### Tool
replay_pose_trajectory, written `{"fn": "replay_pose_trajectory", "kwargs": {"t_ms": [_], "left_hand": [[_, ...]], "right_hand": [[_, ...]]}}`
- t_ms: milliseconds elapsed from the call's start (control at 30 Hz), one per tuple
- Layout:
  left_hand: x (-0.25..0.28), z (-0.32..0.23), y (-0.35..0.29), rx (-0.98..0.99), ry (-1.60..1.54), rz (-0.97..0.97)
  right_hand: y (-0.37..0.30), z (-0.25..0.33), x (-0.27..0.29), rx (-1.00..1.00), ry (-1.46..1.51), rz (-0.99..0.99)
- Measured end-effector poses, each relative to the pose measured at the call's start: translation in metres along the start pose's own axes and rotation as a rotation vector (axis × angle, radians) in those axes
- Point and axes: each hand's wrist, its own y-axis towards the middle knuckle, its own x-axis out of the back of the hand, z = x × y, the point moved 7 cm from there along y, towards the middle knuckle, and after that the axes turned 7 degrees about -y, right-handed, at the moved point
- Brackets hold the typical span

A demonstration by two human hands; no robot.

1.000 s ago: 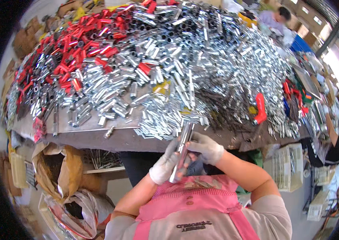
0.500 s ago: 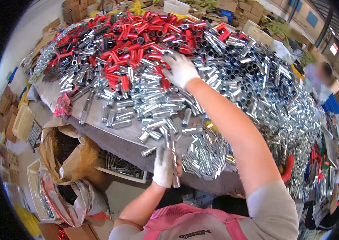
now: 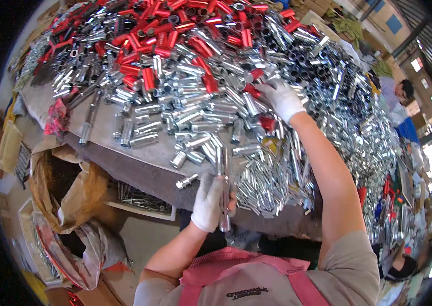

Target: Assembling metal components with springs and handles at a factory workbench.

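Observation:
My left hand (image 3: 207, 203), in a white glove with bare fingertips showing, is closed around a long shiny metal tube (image 3: 225, 217) at the table's near edge. The tube stands nearly lengthwise to me, its far end reaching the loose parts. My gloved right hand (image 3: 283, 101) is stretched over the middle of the pile. Its fingers pinch the end of a red metal tube (image 3: 251, 91). Below that hand, another red tube (image 3: 267, 123) lies among silver sleeves (image 3: 205, 113). A small threaded fitting (image 3: 187, 181) rests just beyond my left hand.
Red tubes (image 3: 147, 79) heap up at the back, with dark-ended silver tubes (image 3: 302, 66) to the right. Thin pins (image 3: 262, 186) lie near the front edge. An open brown paper sack (image 3: 93, 204) and a white bin (image 3: 142, 211) stand below the table. A person (image 3: 404, 91) is at far right.
My right hand has moved right and slightly nearer across the pile, and now has a red tube at its fingertips. My left hand keeps hold of the long tube. The whole view has shifted.

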Motion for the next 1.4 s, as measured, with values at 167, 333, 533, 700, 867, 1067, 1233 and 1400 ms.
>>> {"fn": "replay_pose_trajectory", "kwargs": {"t_ms": [167, 333, 533, 700, 867, 1067, 1233, 1400], "left_hand": [[-0.006, 0.005, -0.002, 0.027, 0.125, 0.034], [-0.033, 0.025, -0.031, 0.114, 0.39, 0.24], [-0.07, 0.036, -0.055, -0.201, 1.026, 0.481], [-0.085, 0.057, -0.067, -0.178, 1.264, 0.647], [-0.089, 0.087, -0.081, -0.067, 1.26, 0.802], [-0.085, 0.116, -0.088, 0.22, 1.534, 0.61], [-0.073, 0.116, -0.087, 0.024, 1.006, 0.424], [-0.069, 0.133, -0.083, 0.202, 0.83, 0.396]], "right_hand": [[-0.12, -0.013, 0.039, -0.48, 0.679, 0.028], [-0.202, 0.022, 0.102, -0.527, 1.335, -0.035], [-0.252, 0.05, 0.154, -0.138, 1.217, -0.059], [-0.284, 0.066, 0.166, -0.043, 1.016, -0.008], [-0.312, 0.099, 0.159, 0.014, 1.053, 0.159], [-0.339, 0.122, 0.135, -0.194, 1.201, -0.094], [-0.345, 0.049, 0.1, -0.601, 0.17, 0.055], [-0.355, 0.044, 0.096, -0.543, 0.156, -0.034]]}}
